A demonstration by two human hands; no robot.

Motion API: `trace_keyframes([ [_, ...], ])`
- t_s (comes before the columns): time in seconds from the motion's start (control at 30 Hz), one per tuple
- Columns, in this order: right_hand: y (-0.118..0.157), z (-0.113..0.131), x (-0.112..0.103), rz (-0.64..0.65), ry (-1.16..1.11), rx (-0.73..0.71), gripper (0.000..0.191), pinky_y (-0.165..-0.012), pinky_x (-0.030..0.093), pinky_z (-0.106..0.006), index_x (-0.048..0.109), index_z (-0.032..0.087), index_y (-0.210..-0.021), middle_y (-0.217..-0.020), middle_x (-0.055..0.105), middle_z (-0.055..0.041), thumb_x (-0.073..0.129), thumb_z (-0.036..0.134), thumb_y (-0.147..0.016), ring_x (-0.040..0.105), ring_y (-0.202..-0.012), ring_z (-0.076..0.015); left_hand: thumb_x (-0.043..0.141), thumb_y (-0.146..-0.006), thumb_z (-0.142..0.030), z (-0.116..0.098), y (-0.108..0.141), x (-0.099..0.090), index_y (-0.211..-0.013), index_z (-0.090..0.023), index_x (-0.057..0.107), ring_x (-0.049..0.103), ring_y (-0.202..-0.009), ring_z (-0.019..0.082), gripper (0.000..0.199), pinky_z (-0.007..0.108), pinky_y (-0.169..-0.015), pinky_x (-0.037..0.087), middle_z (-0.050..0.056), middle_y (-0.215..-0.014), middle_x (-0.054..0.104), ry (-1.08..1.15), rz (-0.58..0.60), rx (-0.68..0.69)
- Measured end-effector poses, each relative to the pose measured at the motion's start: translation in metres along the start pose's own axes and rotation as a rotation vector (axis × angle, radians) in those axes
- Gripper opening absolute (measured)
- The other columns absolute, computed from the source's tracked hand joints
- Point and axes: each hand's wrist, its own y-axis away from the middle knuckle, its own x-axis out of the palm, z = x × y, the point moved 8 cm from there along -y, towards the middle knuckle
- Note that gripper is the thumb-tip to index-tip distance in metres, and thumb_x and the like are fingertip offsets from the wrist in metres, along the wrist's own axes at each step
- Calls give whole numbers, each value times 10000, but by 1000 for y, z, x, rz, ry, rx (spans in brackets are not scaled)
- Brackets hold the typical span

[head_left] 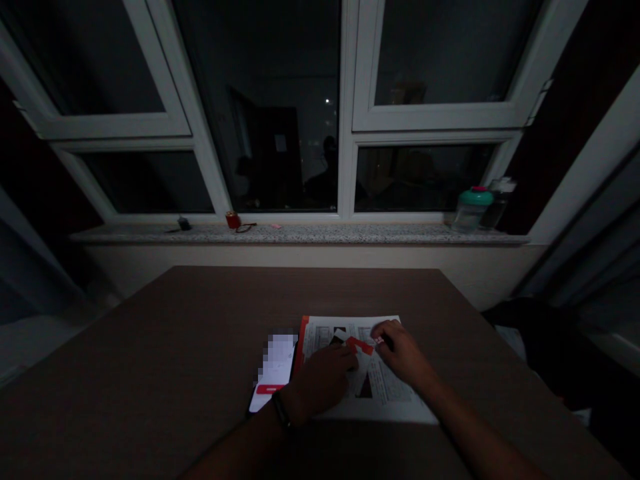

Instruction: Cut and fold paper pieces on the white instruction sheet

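Note:
A printed booklet with a red left edge lies on the table under both my hands. My left hand, a dark band on its wrist, rests over the booklet's left half. Its fingers are drawn together at the near end of a small red strip; the exact grip is hard to see in the dim light. A pale piece shows just beyond those fingertips. My right hand is closed, thumb and forefinger pinching a small white-and-red piece near the strip's right end.
Left of the booklet lies a phone with its screen lit. The brown table reaches toward a stone windowsill. On the sill stand a green-lidded bottle, another clear bottle and a small red container.

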Motion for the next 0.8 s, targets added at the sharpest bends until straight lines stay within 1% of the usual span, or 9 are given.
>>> trace_keyframes([
  [0.13, 0, -1, 0, 8, -21, -6, 193, -839, 451, -392, 592, 217, -843, -883, 647, -54, 474, 92, -757, 578, -900, -243, 507, -787, -65, -8, 1, -1, -1006, -226, 551, 584, -1061, 216, 275, 332, -922, 470, 30, -1098, 625, 27, 0, 71],
  [0.27, 0, 0, 1, 24, -35, -28, 210, -891, 450, -425, 604, 221, -884, -936, 662, -59, 473, 88, -786, 585, -933, -242, 509, -825, -77, -12, 0, -3, -1051, -229, 559, 573, -1091, 222, 276, 342, -941, 471, 44, -1129, 605, -16, 5, 100],
  [0.37, 1, 4, 3, 38, -28, -67, 200, -904, 450, -430, 614, 225, -920, -982, 660, -63, 506, 98, -809, 578, -973, -245, 529, -832, -77, -8, -1, -10, -1104, -224, 558, 507, -1218, 240, 310, 379, -1040, 424, 55, -1203, 583, -34, -63, 60],
  [0.43, 2, 10, 6, 57, -9, -103, 193, -918, 446, -434, 626, 227, -963, -1027, 654, -70, 540, 118, -829, 566, -1013, -251, 566, -836, -110, -2, 0, -13, -1151, -220, 551, 462, -1280, 258, 334, 404, -1075, 400, 72, -1287, 552, -43, -92, 12],
  [0.5, 3, 17, 9, 85, 14, -135, 208, -937, 441, -436, 635, 228, -1012, -1078, 647, -77, 577, 134, -836, 552, -1053, -256, 613, -835, -158, 6, 0, -12, -1214, -217, 534, 464, -1283, 275, 392, 425, -1076, 403, 88, -1361, 514, -52, -96, -45],
  [0.63, 5, 28, 15, 154, 77, -158, 269, -969, 435, -421, 649, 226, -1090, -1175, 626, -92, 625, 151, -833, 530, -1126, -262, 648, -845, -204, 19, 1, -12, -1340, -218, 474, 470, -1287, 291, 526, 454, -1091, 392, 90, -1416, 500, -65, -102, -116],
  [0.8, 7, 35, 21, 228, 177, -147, 390, -1026, 405, -439, 612, 222, -1265, -1293, 581, -115, 617, 230, -875, 491, -1206, -279, 654, -850, -175, 20, 1, -9, -1321, -218, 509, 457, -1317, 289, 495, 454, -1114, 369, 98, -1453, 482, -77, -70, -99],
])
